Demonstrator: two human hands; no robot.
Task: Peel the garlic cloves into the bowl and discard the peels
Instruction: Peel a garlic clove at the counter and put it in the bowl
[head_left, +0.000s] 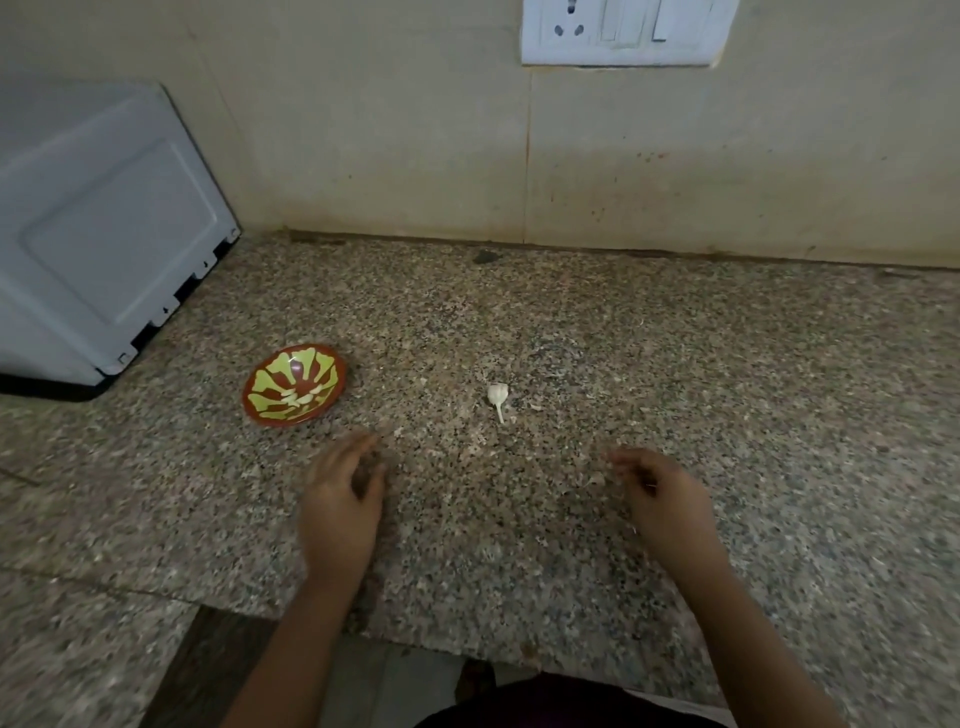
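Seemingly well along: peeled cloves (304, 397) lie in the bowl (258, 384) toward the counter's (701, 364) left edge. One unpeeled garlic piece (497, 395) waits mid-counter. Left hand (340, 499) and right hand (660, 499) hover near the front edge, fingers loosely curled, empty.

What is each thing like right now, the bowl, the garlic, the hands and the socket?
bowl: upright on the counter, peeled cloves inside.
garlic: lying on the counter, skin on, no hand touching it.
left hand: fingers loosely curled, empty.
right hand: fingers loosely curled, nothing seen in it.
socket: nothing plugged in.
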